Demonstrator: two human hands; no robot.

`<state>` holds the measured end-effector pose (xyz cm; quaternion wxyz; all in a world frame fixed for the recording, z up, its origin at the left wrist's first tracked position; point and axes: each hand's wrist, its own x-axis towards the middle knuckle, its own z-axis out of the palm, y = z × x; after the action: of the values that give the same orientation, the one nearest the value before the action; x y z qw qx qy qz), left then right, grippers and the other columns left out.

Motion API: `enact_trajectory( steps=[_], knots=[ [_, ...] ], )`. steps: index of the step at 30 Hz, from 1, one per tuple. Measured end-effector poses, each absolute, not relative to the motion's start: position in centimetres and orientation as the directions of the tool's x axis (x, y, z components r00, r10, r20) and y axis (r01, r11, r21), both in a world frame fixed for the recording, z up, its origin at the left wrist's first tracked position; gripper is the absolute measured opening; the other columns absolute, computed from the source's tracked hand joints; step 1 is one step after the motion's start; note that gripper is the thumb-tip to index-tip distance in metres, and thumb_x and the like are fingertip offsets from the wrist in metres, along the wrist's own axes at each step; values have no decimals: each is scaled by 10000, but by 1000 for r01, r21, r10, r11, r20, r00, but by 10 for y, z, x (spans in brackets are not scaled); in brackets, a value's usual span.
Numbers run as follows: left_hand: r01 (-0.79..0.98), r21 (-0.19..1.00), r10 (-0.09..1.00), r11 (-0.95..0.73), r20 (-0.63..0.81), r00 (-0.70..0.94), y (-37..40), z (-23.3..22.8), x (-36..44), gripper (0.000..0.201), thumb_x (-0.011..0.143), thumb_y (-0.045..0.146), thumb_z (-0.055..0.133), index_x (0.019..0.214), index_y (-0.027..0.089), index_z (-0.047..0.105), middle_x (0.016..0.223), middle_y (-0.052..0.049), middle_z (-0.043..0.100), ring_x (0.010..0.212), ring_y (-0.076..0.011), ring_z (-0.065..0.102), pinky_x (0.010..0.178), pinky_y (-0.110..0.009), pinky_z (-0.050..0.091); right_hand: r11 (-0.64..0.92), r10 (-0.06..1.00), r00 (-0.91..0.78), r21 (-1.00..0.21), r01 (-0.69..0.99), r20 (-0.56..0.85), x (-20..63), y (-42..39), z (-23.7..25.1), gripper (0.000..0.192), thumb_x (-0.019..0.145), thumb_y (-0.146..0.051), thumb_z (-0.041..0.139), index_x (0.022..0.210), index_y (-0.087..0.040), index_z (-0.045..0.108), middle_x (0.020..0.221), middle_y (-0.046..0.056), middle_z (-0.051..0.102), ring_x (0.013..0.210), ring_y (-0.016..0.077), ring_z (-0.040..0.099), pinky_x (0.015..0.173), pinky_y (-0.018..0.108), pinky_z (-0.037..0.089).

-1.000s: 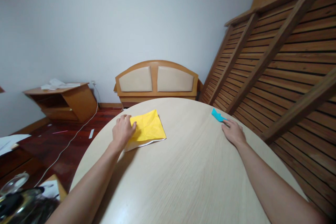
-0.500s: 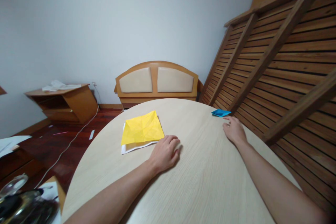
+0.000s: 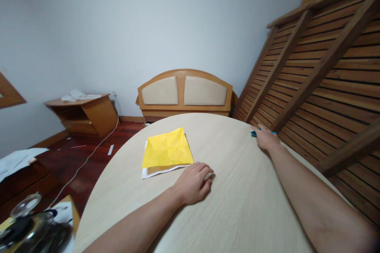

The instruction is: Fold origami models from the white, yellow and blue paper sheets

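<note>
Wooden headboard (image 3: 184, 91), corner shelf (image 3: 84, 112), slatted frame (image 3: 323, 71)

The tabletop (image 3: 237, 205) is pale wood-grain laminate, smooth and matt. The yellow sheet (image 3: 167, 148) is thin creased paper with a matt face, lying on a white paper sheet (image 3: 154, 172) that shows at its near edge; the blue piece (image 3: 254, 133) under the right hand (image 3: 265, 139) also looks like paper. Off the near left edge, a pot (image 3: 35, 231) is glossy dark metal with a clear glass lid.
</note>
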<state>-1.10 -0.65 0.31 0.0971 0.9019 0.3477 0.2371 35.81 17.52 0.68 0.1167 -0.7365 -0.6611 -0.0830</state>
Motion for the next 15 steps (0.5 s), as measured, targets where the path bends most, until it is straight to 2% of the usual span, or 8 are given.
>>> enact_trajectory(
  steps=[4, 8, 11, 15],
  knots=[
    [572, 344, 667, -745, 362, 651, -5, 2, -10, 252, 891, 177, 517, 1131, 168, 595, 1106, -106, 669, 1013, -234, 610, 902, -365, 503, -114, 967, 123, -52, 992, 224, 355, 171, 11, 551, 850, -35, 449, 1322, -231, 656, 1405, 164, 589, 1179, 353, 621, 943, 516, 500],
    [581, 339, 672, -740, 358, 648, -5, 2, -10, 261, 895, 185, 513, 1141, 167, 598, 1102, -116, 671, 1011, -246, 615, 894, -379, 506, -85, 969, 95, -56, 995, 226, 341, 157, 18, 432, 860, -58, 485, 1192, -181, 733, 1272, 175, 679, 1095, 310, 665, 867, 404, 515],
    [615, 347, 706, -708, 344, 619, -6, 2, -10, 261, 917, 217, 500, 1155, 168, 595, 1107, -121, 677, 1022, -260, 625, 900, -398, 508, -44, 967, 60, -70, 997, 249, 317, 137, 25, 324, 876, -107, 522, 1079, -156, 770, 1140, 188, 730, 1004, 305, 689, 788, 370, 506],
    [658, 469, 808, -589, 330, 488, -10, 1, -10, 358, 949, 328, 518, 1269, 167, 530, 1188, -145, 680, 1079, -291, 641, 936, -457, 507, 74, 957, -38, -115, 991, 289, 260, 94, 39, 244, 892, -230, 569, 1000, -226, 788, 998, 115, 778, 903, 280, 712, 703, 330, 491]
  ],
)
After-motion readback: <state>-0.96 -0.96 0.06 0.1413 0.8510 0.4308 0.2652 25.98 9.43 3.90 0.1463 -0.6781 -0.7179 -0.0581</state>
